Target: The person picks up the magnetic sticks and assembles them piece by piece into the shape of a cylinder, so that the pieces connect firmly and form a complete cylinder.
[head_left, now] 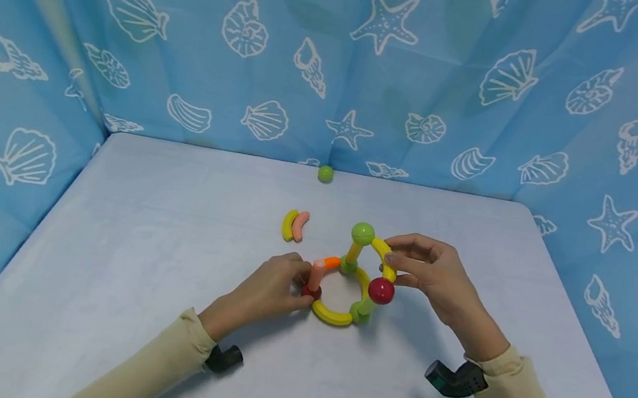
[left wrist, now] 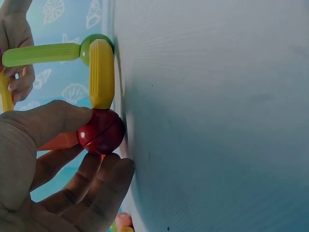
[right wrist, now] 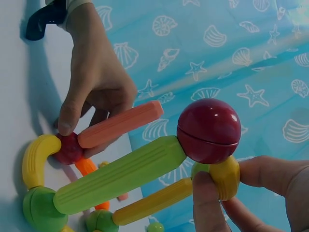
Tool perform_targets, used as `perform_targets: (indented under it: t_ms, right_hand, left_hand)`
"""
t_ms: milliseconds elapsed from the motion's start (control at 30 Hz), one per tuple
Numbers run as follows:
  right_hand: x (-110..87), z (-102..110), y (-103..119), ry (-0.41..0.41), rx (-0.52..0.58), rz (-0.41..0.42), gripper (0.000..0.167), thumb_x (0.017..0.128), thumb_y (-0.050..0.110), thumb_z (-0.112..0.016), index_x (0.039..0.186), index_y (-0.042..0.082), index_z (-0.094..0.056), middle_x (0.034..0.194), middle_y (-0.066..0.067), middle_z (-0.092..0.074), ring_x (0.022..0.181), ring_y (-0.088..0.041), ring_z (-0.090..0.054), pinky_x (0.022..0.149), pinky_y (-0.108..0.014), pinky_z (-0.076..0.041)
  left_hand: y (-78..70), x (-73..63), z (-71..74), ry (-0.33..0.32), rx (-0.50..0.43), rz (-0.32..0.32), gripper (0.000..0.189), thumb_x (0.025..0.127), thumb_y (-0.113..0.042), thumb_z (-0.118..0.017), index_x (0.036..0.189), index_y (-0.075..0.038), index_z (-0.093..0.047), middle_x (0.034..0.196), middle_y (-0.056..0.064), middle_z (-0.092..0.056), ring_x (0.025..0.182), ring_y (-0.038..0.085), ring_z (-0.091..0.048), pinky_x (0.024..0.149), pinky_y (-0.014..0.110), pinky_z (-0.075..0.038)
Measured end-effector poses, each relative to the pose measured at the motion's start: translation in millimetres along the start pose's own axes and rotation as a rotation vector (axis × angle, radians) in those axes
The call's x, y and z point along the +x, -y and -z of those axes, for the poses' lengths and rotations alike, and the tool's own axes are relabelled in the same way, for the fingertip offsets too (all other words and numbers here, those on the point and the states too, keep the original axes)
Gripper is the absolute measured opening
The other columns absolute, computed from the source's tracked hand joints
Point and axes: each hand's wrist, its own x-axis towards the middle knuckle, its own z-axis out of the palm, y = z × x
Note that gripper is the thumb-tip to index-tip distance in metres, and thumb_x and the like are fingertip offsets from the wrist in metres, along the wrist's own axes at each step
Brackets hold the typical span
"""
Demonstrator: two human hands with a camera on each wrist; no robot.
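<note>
A toy frame of rods and balls stands on the table. My left hand [head_left: 276, 288] pinches its lower red ball [left wrist: 102, 133] between thumb and fingers; a salmon rod [right wrist: 120, 124] rises from that ball, its top free. My right hand [head_left: 436, 278] holds the curved yellow rod [right wrist: 226, 178] at the top, which spans the upper green ball [head_left: 362, 234] and upper red ball [head_left: 381, 291]. Below these are a straight yellow rod [right wrist: 152, 200] and a light green rod [right wrist: 118, 176]. The base ring includes a curved yellow rod [head_left: 332, 315] and an orange rod [head_left: 332, 263].
Behind the frame, a loose curved yellow piece [head_left: 289, 225] and a curved salmon piece [head_left: 299, 226] lie side by side. One loose green ball [head_left: 325, 174] sits at the far edge of the white table [head_left: 183, 207]. A blue shell-patterned curtain [head_left: 328, 44] hangs behind.
</note>
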Motion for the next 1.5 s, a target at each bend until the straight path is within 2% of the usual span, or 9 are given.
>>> perform_targets:
  t_ms: [533,1200,1400,1500]
  right_hand:
    - [0.1,-2,-6,-0.004,0.055,0.015,0.040,0.093,0.016,-0.071,0.124,-0.006,-0.060,0.106,-0.010,-0.068,0.094,-0.023,-0.067,0.081,-0.036,-0.058]
    - [2.2,-1,-12,-0.020,0.107,0.010,0.037,0.093,0.019,-0.072,0.122,-0.002,-0.062,0.107,-0.010,-0.069,0.094,-0.022,-0.070,0.082,-0.036,-0.058]
    - [1.9,-2,-12,-0.021,0.096,0.005,0.042,0.093,0.020,-0.073,0.125,-0.004,-0.060,0.107,-0.010,-0.069,0.094,-0.022,-0.069,0.082,-0.036,-0.058]
    - [2.0,-2,-12,-0.020,0.099,0.006,0.042,0.093,0.019,-0.073,0.125,-0.004,-0.060,0.107,-0.011,-0.069,0.094,-0.022,-0.069,0.082,-0.036,-0.058]
  left_hand:
    - [-1.0,-0.3,1.0,0.025,0.032,0.028,0.020,0.084,-0.015,-0.080,0.101,-0.013,-0.070,0.095,-0.004,-0.061,0.088,0.013,-0.064,0.074,0.024,-0.052]
    - [2.3,-3.5,-1.8,-0.019,0.047,-0.020,0.019,0.085,-0.016,-0.079,0.100,-0.013,-0.069,0.095,-0.004,-0.060,0.089,0.011,-0.065,0.074,0.022,-0.053]
    - [3.7,-7.5,6.7,0.003,0.056,-0.006,0.024,0.086,-0.025,-0.079,0.105,-0.014,-0.071,0.100,-0.002,-0.063,0.090,0.013,-0.063,0.075,0.023,-0.053]
    - [7.7,-9.5,16.1,-0.023,0.045,0.018,0.026,0.087,-0.026,-0.078,0.108,-0.012,-0.072,0.102,-0.001,-0.066,0.089,0.013,-0.064,0.075,0.025,-0.054]
